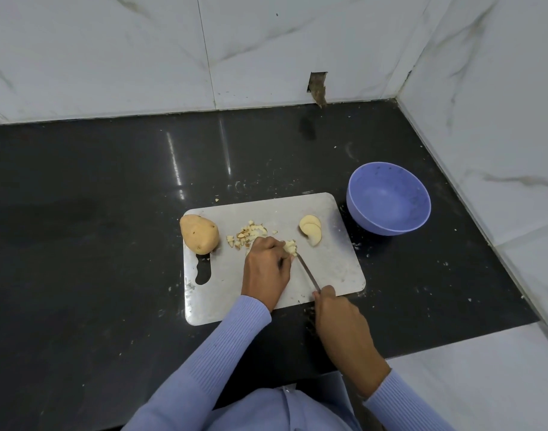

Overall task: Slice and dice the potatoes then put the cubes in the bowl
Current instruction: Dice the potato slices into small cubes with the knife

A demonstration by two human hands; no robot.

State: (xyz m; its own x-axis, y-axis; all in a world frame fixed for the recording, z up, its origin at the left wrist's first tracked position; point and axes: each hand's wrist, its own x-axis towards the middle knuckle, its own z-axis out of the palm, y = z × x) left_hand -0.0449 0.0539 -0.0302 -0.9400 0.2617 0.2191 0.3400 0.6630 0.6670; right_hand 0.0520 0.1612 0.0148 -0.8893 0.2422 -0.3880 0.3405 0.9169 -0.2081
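Observation:
A steel cutting board (335, 269) lies on the black counter. My left hand (266, 269) presses down on a small stack of potato pieces (290, 246) at the board's middle. My right hand (338, 315) grips a knife (308, 273) whose blade points up-left, with its tip at those pieces. A pile of small cubes (246, 234) lies just left of my left hand. Several round slices (311, 230) rest at the board's right part. A whole unpeeled potato (199, 233) sits on the board's left edge. The purple bowl (388, 203) stands right of the board and looks empty.
The black counter (95, 213) runs into a corner of white marble walls at the back and right. Small potato crumbs are scattered on the counter around the board. The board has a handle cutout (203, 270) near its left side.

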